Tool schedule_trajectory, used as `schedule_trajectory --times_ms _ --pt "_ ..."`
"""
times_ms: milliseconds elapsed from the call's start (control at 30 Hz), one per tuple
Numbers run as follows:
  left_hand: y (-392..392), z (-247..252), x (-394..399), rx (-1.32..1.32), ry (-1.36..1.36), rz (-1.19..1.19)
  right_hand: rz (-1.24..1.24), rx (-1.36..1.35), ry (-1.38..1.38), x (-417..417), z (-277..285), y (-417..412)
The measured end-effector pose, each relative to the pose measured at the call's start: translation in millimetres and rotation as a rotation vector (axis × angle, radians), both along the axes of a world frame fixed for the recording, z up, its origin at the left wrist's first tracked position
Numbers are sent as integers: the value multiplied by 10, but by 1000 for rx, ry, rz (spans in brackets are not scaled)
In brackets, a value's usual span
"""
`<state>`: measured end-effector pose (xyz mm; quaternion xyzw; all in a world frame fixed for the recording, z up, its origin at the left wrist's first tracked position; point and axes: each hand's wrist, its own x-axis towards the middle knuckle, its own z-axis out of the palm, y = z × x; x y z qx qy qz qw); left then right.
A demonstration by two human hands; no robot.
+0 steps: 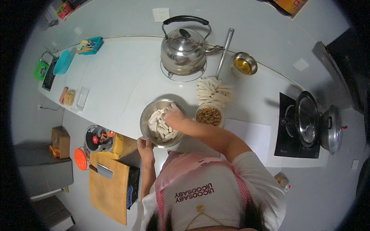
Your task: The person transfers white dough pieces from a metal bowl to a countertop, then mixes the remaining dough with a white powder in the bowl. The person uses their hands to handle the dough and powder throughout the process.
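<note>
A stainless steel bowl at the counter's front edge holds flour-dusted pale strips. My left hand grips its near-left rim. Inside the bowl's right side is my right hand, touching the strips; its fingertips are partly hidden, so I cannot tell whether a strip is between them. More pale strips lie piled to the right, at the end of a long metal utensil handle; whatever is beneath them is hidden. A round container of brown fried-looking pieces stands just below that pile, beside my right forearm.
Behind the bowl a steel kettle rests on a wire stand. A small metal bowl of yellow oil sits further right. A lidded wok stands by a black cooktop. A cleaver lies on a wooden board at lower left.
</note>
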<state>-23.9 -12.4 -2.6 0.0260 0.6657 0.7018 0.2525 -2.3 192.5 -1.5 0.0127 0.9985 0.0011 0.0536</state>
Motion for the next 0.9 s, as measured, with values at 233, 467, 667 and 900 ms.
schedule_trajectory --times_ms 233,467,667,900 --pt "6 47 48 -4 -52 29 -226 -233 355 549 682 473" --pt "-37 -119 2 66 -59 24 -659 -35 421 1470 718 1452" --pt "39 24 24 -46 -83 49 -667 64 368 1517 489 1595" --pt "16 -29 63 -6 -92 88 -700 125 304 1420 484 1551"
